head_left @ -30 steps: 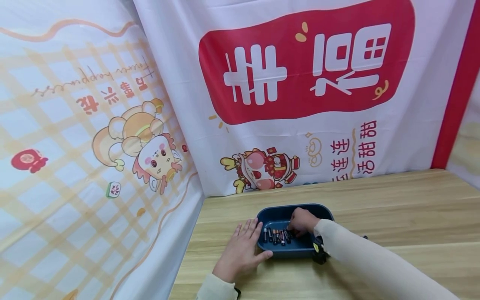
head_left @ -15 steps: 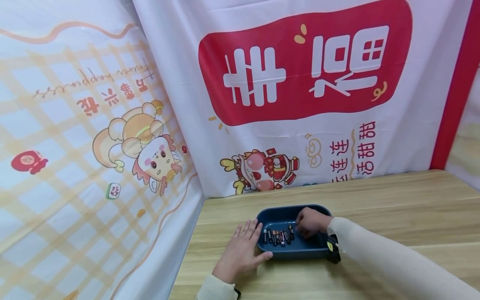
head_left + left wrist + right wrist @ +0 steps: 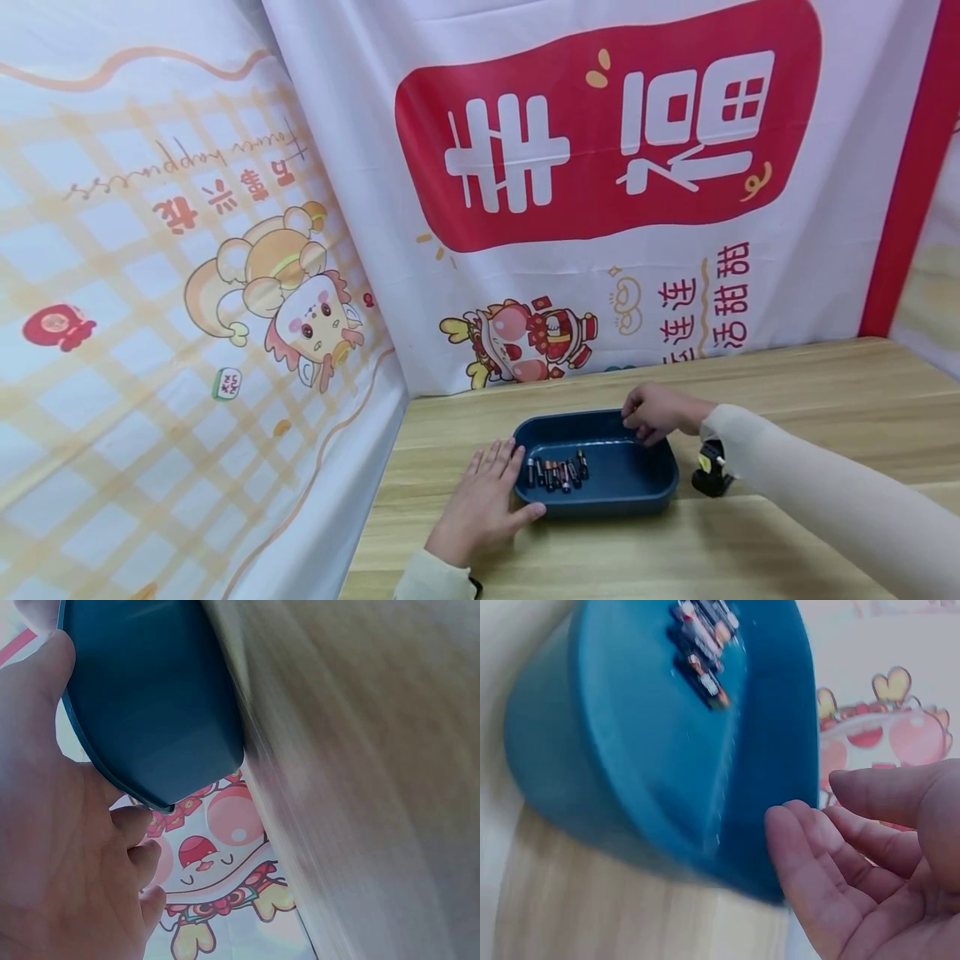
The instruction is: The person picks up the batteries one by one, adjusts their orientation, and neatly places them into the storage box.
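A dark blue oval-cornered basin (image 3: 622,479) sits on the table. Several small batteries (image 3: 551,475), dark with silver or copper-coloured ends, lie in a loose row at the left of its floor. My left hand (image 3: 480,504) rests with spread fingers against the basin's left end, thumb at the front rim; the left wrist view shows its fingers along the rim. Above the basin's back right corner is my right hand (image 3: 658,412), fingers loosely bent. In the right wrist view its thumb and fingertips (image 3: 781,825) stand apart with nothing between them, close to the rim.
The wood-grain table (image 3: 810,417) extends right of the basin. A printed cloth (image 3: 615,167) hangs behind it, and another patterned cloth (image 3: 150,333) closes the left side. A dark wrist device (image 3: 711,471) is strapped to the right wrist.
My right hand has come away from the batteries, moving right and back up to the basin's rim. More of the basin's floor shows. My left hand has stayed in place.
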### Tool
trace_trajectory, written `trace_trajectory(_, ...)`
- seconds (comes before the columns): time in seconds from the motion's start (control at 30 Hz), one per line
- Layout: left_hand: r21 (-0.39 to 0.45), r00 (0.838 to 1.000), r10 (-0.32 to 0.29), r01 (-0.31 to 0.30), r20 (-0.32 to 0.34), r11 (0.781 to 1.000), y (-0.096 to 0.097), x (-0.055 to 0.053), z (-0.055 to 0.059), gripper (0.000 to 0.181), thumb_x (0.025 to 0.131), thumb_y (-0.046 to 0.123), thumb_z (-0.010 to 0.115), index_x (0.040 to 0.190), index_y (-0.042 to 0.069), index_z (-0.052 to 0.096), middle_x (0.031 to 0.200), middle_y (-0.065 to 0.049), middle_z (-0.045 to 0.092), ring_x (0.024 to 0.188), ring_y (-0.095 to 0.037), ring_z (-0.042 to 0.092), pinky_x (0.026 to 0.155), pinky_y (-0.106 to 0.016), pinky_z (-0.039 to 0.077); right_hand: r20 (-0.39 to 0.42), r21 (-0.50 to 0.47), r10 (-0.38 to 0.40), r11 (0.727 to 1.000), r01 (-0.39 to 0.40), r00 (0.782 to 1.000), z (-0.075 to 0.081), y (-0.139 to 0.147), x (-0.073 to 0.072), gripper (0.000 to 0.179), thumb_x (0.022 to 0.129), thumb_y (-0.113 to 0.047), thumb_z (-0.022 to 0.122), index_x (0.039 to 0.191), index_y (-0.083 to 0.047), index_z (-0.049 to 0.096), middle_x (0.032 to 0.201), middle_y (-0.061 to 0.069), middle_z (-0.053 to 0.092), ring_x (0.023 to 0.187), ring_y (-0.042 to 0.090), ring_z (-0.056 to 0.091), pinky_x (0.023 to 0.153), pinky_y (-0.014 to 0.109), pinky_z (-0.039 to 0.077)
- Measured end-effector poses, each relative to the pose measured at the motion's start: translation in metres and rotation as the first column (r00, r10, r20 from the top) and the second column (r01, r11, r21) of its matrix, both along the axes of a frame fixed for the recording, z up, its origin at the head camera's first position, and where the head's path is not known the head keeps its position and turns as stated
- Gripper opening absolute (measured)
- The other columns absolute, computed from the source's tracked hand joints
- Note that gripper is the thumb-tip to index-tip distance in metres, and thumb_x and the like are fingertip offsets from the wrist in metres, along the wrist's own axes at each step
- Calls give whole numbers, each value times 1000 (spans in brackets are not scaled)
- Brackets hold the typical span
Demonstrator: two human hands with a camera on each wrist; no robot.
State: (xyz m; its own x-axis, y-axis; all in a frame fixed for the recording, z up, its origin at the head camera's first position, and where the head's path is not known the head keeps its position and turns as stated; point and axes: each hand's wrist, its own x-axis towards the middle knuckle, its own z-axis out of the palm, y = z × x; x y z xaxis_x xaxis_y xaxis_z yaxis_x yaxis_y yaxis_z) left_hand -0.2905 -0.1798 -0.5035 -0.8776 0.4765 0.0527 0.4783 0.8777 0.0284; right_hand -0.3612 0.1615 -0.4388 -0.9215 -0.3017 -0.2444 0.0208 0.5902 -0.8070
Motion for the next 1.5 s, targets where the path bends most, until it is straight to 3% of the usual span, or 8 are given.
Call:
trace_trajectory(0.27, -2, 1000, -14, 14, -21, 1000, -1, 0, -1, 94, 87, 79, 32, 157, 18, 17, 162, -3, 10, 148, -23, 6, 117, -48, 5, -10, 11, -28, 1000, 28, 1000, 6, 38, 1, 17, 93, -2, 59, 108, 6, 61, 93, 16, 63, 79, 25, 62, 67, 38, 59)
trace_trajectory(0.53, 1, 1000, -11, 11, -18, 1000, -1, 1, -2, 94, 87, 80, 31, 157, 18, 18, 162, -2, 11, 148, -23, 6, 117, -51, 8, -5, 13, -62, 998, 62, 998, 1, 68, 12, 13, 93, -3, 60, 103, 5, 61, 89, 12, 61, 76, 23, 62, 66, 38, 58)
trace_trajectory(0.93, 20, 1000, -16, 16, -2, 1000, -1, 2, -1, 94, 88, 79, 32, 157, 18, 17, 162, -1, 9, 148, -23, 6, 117, -49, 7, 33, 42, -95, 995, 94, 995, -18, 105, 34, 16, 93, -5, 60, 104, 6, 63, 89, 13, 63, 77, 23, 63, 68, 40, 58)
trace_trajectory(1.17, 29, 1000, -8, 8, -6, 1000, 0, 0, 4, 93, 88, 79, 33, 157, 19, 16, 162, 0, 9, 148, -23, 6, 117, -50, 7, 4, 82, -110, 991, 110, 994, -33, 115, 50, 9, 89, -3, 61, 92, 4, 65, 73, 9, 61, 65, 20, 59, 56, 32, 53)
trace_trajectory(1.4, 23, 1000, -10, 10, -9, 1000, -1, -1, -1, 94, 88, 78, 33, 158, 18, 15, 162, -2, 8, 148, -25, 5, 117, -50, 7, 68, -21, -147, 989, 149, 987, -54, 119, 64, 6, 87, 1, 59, 83, 5, 62, 71, 9, 59, 64, 20, 57, 56, 32, 51)
trace_trajectory(1.5, 24, 1000, -10, 10, -8, 1000, -2, 0, -2, 94, 88, 79, 33, 158, 19, 14, 163, -1, 8, 148, -24, 5, 117, -49, 6, 66, -9, -170, 985, 171, 983, -58, 116, 68, 8, 88, -3, 63, 83, 4, 63, 71, 9, 60, 64, 20, 58, 57, 34, 53)
